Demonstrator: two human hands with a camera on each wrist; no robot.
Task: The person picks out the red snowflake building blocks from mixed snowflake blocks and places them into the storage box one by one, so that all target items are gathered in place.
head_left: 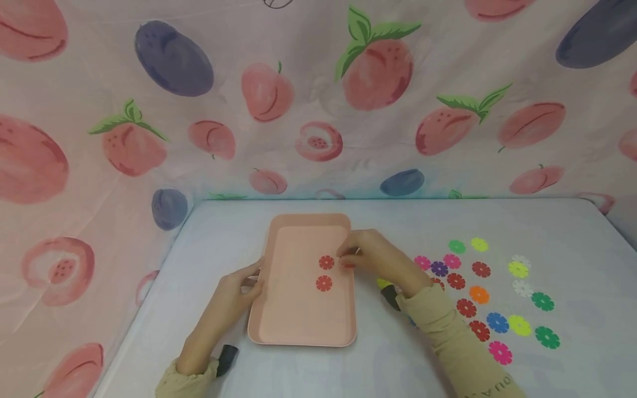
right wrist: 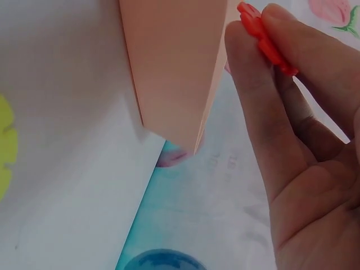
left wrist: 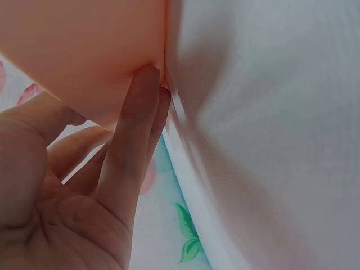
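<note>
A pink rectangular tray [head_left: 291,331] lies on the table, with two red notched plastic discs, one [head_left: 326,262] behind the other [head_left: 324,283], on its right half. My left hand [head_left: 234,293] holds the tray's left side, its thumb at the rim and fingers against the outer wall [left wrist: 112,56]. Over the tray's right edge, my right hand [head_left: 373,257] pinches another red notched disc [right wrist: 267,42] between thumb and fingertips. In the right wrist view this disc is seen nearly edge-on, apart from the tray wall [right wrist: 174,67].
Right of the tray, many loose notched discs lie scattered on the white table [head_left: 398,365], among them a blue disc [head_left: 497,322], an orange disc [head_left: 479,294] and a green disc [head_left: 547,337]. My right forearm covers some. A fruit-print cloth [head_left: 298,33] hangs behind.
</note>
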